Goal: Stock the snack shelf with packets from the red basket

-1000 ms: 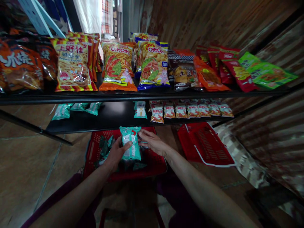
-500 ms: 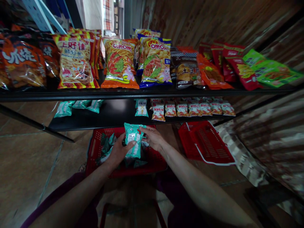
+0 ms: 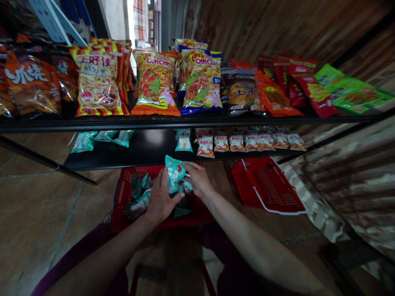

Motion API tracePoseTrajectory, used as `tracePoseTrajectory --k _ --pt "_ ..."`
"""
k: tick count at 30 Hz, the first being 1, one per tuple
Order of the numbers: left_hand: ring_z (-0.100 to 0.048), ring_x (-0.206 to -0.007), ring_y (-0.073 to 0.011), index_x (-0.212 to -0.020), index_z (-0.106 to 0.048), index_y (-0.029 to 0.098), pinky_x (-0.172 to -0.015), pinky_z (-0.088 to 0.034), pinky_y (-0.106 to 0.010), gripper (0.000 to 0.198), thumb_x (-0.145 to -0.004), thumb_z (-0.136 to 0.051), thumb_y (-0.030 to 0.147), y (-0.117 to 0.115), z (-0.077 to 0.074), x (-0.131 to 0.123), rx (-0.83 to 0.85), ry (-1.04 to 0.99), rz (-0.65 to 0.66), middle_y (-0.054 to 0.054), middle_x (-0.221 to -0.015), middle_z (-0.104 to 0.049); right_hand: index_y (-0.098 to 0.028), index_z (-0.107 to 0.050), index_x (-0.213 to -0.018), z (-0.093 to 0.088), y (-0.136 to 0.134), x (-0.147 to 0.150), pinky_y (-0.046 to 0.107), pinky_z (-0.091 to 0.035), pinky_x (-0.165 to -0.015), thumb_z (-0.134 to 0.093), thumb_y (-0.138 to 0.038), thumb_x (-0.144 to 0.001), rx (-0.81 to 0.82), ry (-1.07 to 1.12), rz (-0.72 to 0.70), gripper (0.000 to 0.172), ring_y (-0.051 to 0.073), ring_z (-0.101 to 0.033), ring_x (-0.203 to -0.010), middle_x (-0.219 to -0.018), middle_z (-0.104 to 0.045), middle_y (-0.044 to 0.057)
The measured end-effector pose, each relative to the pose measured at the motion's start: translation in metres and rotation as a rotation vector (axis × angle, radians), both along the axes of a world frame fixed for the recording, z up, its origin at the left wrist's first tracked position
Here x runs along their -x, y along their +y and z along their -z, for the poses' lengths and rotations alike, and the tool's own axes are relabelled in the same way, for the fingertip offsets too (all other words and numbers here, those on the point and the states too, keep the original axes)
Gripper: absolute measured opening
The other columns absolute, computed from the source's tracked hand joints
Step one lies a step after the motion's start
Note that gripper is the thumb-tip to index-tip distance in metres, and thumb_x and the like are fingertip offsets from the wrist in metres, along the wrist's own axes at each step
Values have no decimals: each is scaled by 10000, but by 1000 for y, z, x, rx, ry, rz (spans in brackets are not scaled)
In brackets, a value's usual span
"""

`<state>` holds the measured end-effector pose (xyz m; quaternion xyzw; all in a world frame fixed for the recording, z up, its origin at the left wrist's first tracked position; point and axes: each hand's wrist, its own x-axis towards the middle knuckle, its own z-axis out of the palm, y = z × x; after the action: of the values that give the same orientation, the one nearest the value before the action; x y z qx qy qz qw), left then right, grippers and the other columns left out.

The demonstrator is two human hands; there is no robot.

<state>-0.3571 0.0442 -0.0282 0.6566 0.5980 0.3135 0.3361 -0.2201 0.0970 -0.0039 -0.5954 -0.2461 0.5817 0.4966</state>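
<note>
Above the red basket in the head view, a small teal snack bag is tilted between my hands. My right hand pinches the bag's upper right edge. Against the bag's left side rests my left hand, its fingers stretched out and the thumb spread away from them. Beneath both hands, several more teal bags lie in a jumble inside the basket, partly hidden by my left hand.
A black lower shelf carries teal bags at left, one teal bag mid-shelf and a row of small red-and-white bags. Larger snack packets line the upper shelf. A second red basket stands right.
The teal bag has turned from upright to tilted and bent. My left thumb has come off its front and the left fingers have straightened. My right hand still grips its edge.
</note>
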Motion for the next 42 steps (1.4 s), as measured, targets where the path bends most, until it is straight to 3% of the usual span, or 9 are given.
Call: tracePoseTrajectory --k 3,6,10,13,18,23,28,34,42 --pt "-373 -1337 -320 -1417 -294 138 -1105 -292 -476 874 -669 -683 370 7 4 -3 69 -150 -155 -176 -1427 -418 -185 -659 -798 -8 -6 10 264 -498 -673 -741 -481 -622 -80 2 -188 354 127 -600 -716 -794 -660 5" --pt "-572 -1141 -296 -1329 -406 138 -985 -440 -450 722 -668 -629 324 17 -2 1 316 -565 -228 -147 -1262 -581 -192 -664 -880 -14 -6 9 276 -503 -728 -691 -517 -678 -122 -28 -267 384 156 -610 -872 -940 -668 30" --pt "-647 -1009 -298 -1205 -529 93 -890 -506 -445 588 -672 -543 341 22 -18 10 787 -1078 -59 -149 -1087 -677 -203 -653 -979 -15 0 -3 260 -475 -802 -700 -409 -706 -100 -160 -123 346 151 -600 -971 -1051 -666 36" --pt "-629 -1056 -318 -1178 -571 80 -925 -483 -474 587 -666 -503 358 20 -25 16 892 -1185 87 -155 -1061 -691 -216 -660 -973 -16 0 -10 236 -480 -708 -739 -373 -675 -20 -24 -183 346 138 -618 -879 -971 -686 18" --pt "-592 -1120 -346 -1215 -562 83 -954 -448 -520 619 -666 -511 362 17 -24 17 935 -1219 190 -153 -1090 -685 -189 -638 -774 -19 -3 -14 223 -391 -451 -809 -404 -571 41 169 -260 342 99 -531 -507 -659 -655 -19" --pt "-598 -1114 -307 -1150 -611 144 -930 -476 -418 494 -732 -617 406 14 -22 14 849 -1056 36 -114 -1119 -686 -166 -674 -701 -16 3 -19 228 -402 -505 -801 -388 -519 -48 -21 -71 315 108 -551 -548 -628 -658 -18" --pt "-633 -1030 -258 -1098 -647 213 -875 -484 -345 468 -705 -730 453 13 -26 12 663 -917 43 -73 -1117 -693 -155 -700 -682 -11 6 -22 221 -376 -519 -763 -404 -525 -149 -167 -93 301 92 -513 -527 -582 -635 -31" --pt "-644 -775 -173 -886 -673 179 -687 -475 -269 403 -623 -779 465 30 -11 13 506 -1033 -263 -60 -887 -707 -156 -705 -696 0 5 -18 224 -382 -524 -686 -438 -617 -220 -319 -265 293 106 -526 -544 -624 -654 -6" --pt "-503 -497 -86 -639 -613 159 -523 -383 -215 278 -541 -797 344 33 -9 13 482 -1094 -435 38 -554 -574 -164 -607 -593 7 6 -8 221 -319 -496 -646 -530 -652 -228 -355 -275 373 88 -443 -498 -530 -547 -35"
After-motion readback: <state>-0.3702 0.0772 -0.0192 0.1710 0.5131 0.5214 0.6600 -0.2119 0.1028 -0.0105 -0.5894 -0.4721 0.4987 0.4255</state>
